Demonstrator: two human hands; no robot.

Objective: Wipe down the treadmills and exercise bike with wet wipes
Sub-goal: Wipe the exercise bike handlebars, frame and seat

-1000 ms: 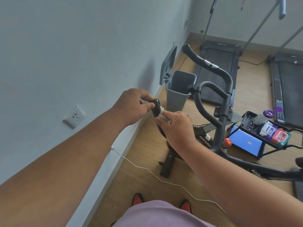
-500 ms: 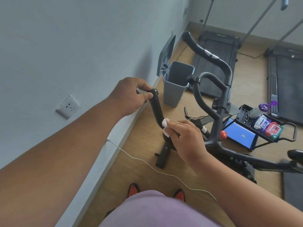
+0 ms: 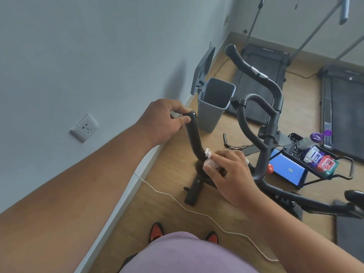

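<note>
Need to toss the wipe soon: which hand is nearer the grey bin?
Left. The left hand grips the handlebar end just beside the grey bin; the right hand, holding the wipe, is lower down the bar.

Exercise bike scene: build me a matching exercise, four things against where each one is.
Things:
1. wet wipe
2. left hand
3. bin
4. white cable

Places:
A. standing by the wall, lid up
B. lying across the floor
C. gripping the handlebar tip
D. pressed on the handlebar's lower bend by the right hand

Pairs: 1-D, 2-C, 3-A, 4-B
</note>
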